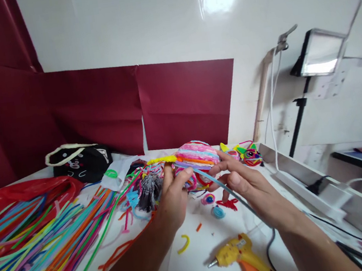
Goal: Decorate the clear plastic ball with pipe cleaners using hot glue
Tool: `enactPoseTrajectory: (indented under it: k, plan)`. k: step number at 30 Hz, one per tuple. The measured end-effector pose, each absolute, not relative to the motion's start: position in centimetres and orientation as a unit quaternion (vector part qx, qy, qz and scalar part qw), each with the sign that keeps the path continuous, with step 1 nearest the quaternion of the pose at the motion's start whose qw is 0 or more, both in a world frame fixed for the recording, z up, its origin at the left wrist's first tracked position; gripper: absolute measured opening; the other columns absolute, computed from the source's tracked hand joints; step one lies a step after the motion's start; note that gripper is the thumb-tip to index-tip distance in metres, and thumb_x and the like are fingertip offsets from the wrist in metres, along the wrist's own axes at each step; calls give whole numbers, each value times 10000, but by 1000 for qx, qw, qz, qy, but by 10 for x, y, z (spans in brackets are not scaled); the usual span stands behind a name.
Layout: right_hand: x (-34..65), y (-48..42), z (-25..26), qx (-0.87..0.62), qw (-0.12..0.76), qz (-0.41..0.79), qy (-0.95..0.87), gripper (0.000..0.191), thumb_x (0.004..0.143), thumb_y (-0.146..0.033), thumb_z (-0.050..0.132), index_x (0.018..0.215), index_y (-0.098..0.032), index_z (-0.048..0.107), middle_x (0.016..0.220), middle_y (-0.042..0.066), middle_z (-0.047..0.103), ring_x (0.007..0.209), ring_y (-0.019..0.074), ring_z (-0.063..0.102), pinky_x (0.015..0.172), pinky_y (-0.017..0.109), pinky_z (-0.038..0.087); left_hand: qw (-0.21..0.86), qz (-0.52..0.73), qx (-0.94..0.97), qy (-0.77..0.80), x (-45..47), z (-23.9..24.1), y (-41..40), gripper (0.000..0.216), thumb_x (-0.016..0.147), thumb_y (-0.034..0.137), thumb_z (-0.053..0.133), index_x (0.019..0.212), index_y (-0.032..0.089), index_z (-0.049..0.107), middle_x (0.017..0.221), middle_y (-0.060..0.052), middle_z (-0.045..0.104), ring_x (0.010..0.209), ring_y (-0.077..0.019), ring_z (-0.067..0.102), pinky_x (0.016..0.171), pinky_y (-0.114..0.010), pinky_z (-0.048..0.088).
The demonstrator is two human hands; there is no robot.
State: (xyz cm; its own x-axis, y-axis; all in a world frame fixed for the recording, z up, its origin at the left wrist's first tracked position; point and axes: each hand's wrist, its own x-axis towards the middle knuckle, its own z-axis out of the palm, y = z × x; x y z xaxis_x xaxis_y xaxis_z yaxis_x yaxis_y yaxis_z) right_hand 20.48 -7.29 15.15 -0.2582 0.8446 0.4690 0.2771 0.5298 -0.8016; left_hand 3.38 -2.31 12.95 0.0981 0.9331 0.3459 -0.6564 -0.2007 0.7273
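Note:
A rounded piece covered in striped pipe cleaners [197, 153], mostly pink, white, orange and purple, is between my two hands. My left hand [175, 194] grips its left side, the thumb pressed near the end of a pale blue pipe cleaner [212, 179]. That strand slants down to the right, passing along my right hand [246, 184]. The right fingers are bent, and their tips rest against the right side of the striped piece. Its underside is partly hidden by my hands. A yellow pipe-cleaner part [161, 160] sticks out beside my left fingers.
A yellow hot glue gun [236, 253] lies in front, its cord trailing right. Loose pipe cleaners [48, 244] spread across the left. Small coils, such as a blue one [218, 212], lie below my hands. A black bag [82, 163] and a power strip [310, 195] flank the work area.

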Motion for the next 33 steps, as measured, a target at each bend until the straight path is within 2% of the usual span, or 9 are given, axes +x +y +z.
enactPoseTrajectory:
  k: [8, 11, 15, 18, 20, 22, 25, 30, 33]
  plan:
    - [208, -64, 153, -378, 497, 298, -722, 558, 923, -694, 460, 1129, -220, 668, 1207, 132, 663, 1173, 295, 601, 875, 409, 525, 621, 657, 395, 166, 35, 124, -20, 570, 785, 176, 679, 1318, 289, 510, 1131, -25, 718, 1149, -250, 640, 1010, -418, 468]
    - [209, -59, 156, -379, 495, 318, -714, 586, 897, -717, 486, 1125, -209, 672, 1214, 126, 663, 970, 242, 669, 767, 360, 539, 629, 663, 374, 159, 36, 124, -17, 523, 796, 161, 663, 1291, 268, 530, 1122, -34, 724, 1136, -246, 651, 1005, -420, 476]
    - [214, -56, 166, -396, 519, 337, -679, 608, 848, -743, 541, 1070, -198, 693, 1329, 131, 614, 768, 168, 677, 623, 298, 535, 648, 661, 347, 150, 36, 124, -11, 390, 809, 179, 651, 1191, 223, 589, 1102, -52, 736, 1118, -241, 667, 1001, -410, 488]
    - [225, -61, 168, -414, 562, 315, -643, 551, 864, -706, 555, 1014, -199, 711, 1316, 119, 628, 695, 142, 672, 588, 283, 540, 662, 659, 330, 138, 35, 127, -10, 317, 805, 190, 643, 1120, 211, 622, 1070, -51, 748, 1105, -237, 676, 993, -408, 504]
    - [236, -67, 161, -443, 556, 297, -638, 501, 893, -659, 552, 1009, -198, 710, 1205, 109, 682, 715, 158, 685, 589, 278, 541, 666, 659, 323, 132, 34, 129, -9, 290, 792, 182, 638, 1081, 204, 637, 1039, -48, 756, 1093, -235, 682, 984, -409, 516]
    - [248, -77, 149, -491, 497, 279, -659, 447, 916, -606, 554, 1006, -194, 701, 1018, 88, 726, 746, 180, 693, 596, 271, 529, 673, 655, 318, 130, 35, 133, -9, 271, 784, 169, 625, 1053, 189, 649, 1006, -52, 762, 1090, -236, 684, 980, -406, 523]
    - [263, -97, 123, -562, 337, 230, -720, 335, 957, -493, 531, 979, -199, 691, 841, 51, 725, 750, 185, 675, 634, 278, 491, 679, 658, 293, 144, 36, 137, -7, 244, 777, 151, 588, 1009, 178, 659, 940, -50, 768, 1065, -237, 695, 966, -401, 538]
    - [266, -130, 81, -629, 126, 174, -747, 181, 933, -225, 501, 972, -179, 671, 916, 76, 743, 777, 198, 669, 699, 303, 463, 666, 677, 276, 150, 39, 138, 0, 193, 815, 136, 562, 951, 230, 662, 909, -26, 764, 1062, -206, 690, 958, -350, 545]
    - [257, -141, 62, -646, 65, 170, -741, 172, 936, -255, 520, 982, -170, 662, 949, 100, 730, 821, 226, 679, 729, 319, 469, 668, 675, 282, 136, 39, 136, 3, 231, 825, 121, 561, 978, 258, 666, 926, -10, 759, 1074, -206, 684, 957, -361, 547]
